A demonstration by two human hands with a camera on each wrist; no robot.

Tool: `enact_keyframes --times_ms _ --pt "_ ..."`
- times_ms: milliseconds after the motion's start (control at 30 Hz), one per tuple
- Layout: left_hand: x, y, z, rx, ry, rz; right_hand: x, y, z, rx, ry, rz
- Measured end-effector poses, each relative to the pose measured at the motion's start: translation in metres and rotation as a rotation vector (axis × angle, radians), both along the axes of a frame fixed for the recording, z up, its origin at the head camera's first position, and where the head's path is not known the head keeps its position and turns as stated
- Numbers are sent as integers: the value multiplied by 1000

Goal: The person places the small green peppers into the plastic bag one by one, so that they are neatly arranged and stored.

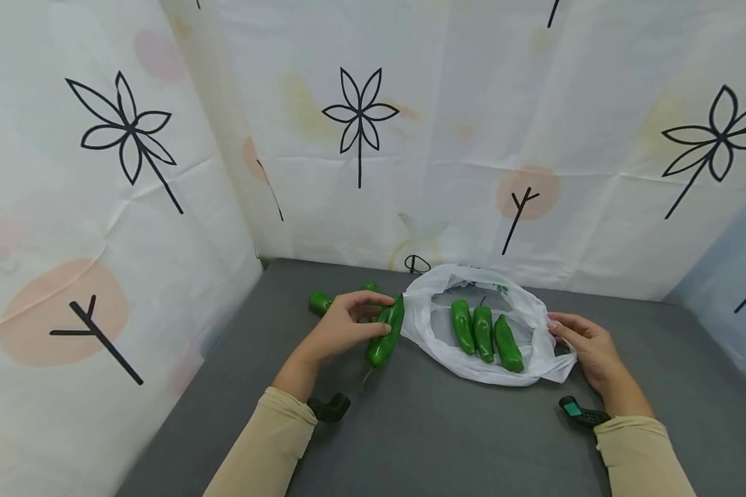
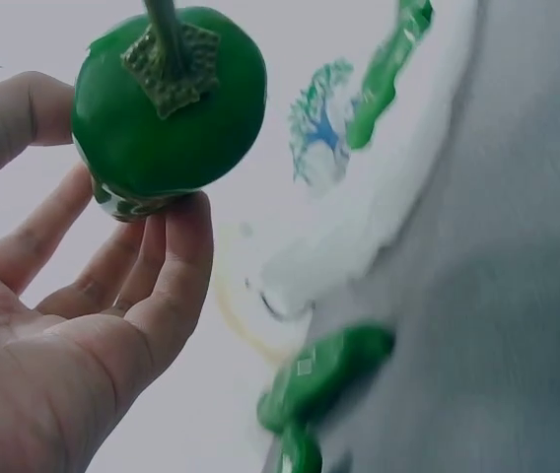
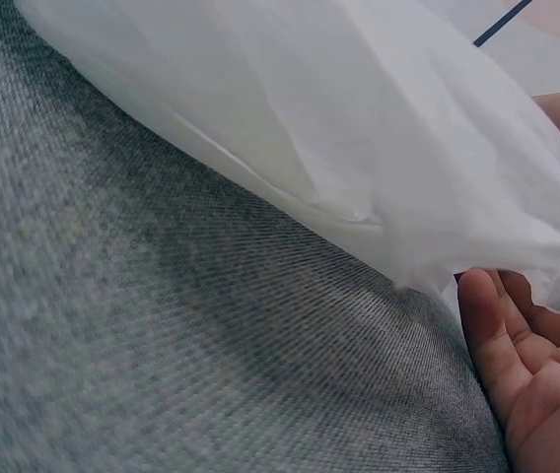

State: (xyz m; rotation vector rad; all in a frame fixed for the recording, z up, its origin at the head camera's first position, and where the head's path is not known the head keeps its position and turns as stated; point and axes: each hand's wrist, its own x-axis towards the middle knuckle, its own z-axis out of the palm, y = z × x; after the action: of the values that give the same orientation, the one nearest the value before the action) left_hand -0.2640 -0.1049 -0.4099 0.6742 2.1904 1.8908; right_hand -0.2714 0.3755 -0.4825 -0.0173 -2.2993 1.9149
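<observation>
My left hand (image 1: 336, 330) grips a long green pepper (image 1: 382, 345) just left of the white plastic bag (image 1: 418, 319). In the left wrist view, this pepper (image 2: 176, 138) points its stem end at the camera, with thumb and fingers around its sides. Three green peppers (image 1: 483, 333) lie side by side inside the bag, whose mouth is spread wide. At the bag's right edge, my right hand (image 1: 597, 353) pinches the plastic. From the right wrist, the bag (image 3: 359, 128) hangs across the fingers and partly hides them.
Behind the left hand lie more green peppers (image 1: 319, 302), partly covered by it. The dark grey table (image 1: 447, 442) reaches back to a white patterned cloth (image 1: 360, 221), which also runs along the left side. Both wrists carry black camera mounts (image 1: 331, 408).
</observation>
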Motion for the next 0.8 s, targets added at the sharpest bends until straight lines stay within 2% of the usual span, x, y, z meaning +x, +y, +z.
enact_keyframes --times_ms 200,367,600,800 --pt "-10 35 1 66 19 -20 -1 1 0 11 -11 -6" --pt "-19 56 -1 118 -4 -8 -1 0 -1 -3 -10 5" --pt "-27 80 -1 213 -35 25 0 1 0 -40 6 14" --pt "-32 93 -7 223 -37 52 -1 0 -1 44 -13 0"
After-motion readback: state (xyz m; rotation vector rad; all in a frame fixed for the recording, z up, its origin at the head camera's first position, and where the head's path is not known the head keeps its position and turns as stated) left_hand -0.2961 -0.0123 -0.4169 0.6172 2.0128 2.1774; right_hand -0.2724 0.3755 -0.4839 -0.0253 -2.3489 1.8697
